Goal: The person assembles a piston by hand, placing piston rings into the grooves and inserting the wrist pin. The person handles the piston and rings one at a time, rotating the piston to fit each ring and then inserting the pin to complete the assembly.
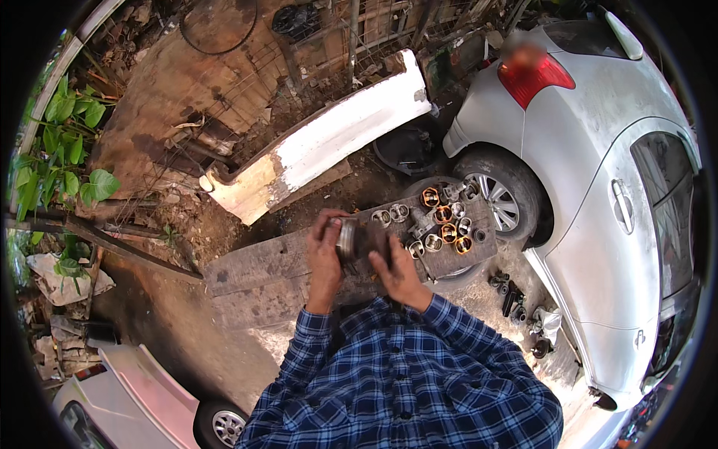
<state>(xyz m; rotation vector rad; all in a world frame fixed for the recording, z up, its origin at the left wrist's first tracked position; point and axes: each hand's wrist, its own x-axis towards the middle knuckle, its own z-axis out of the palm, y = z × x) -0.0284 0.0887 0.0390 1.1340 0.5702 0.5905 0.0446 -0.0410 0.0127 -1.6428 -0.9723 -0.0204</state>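
Occupying the space between the two hands, a metal cylinder is held above the table. The left grip is clamped on the cylinder from its left side. The right grip is positioned just beside it, at a dark, blurred item; whether the right grip is closed on that item cannot be told. The cylinder is judged to be rigid, fairly heavy for its size and possibly slippery if oiled; its edges should be protected from knocks. Hold is best taken around the side wall, with the thumb opposed to the fingers. To the right, orange-rimmed parts and silver parts are grouped on the table. Beyond it, a white panel is seen; a silver car is parked at the right.
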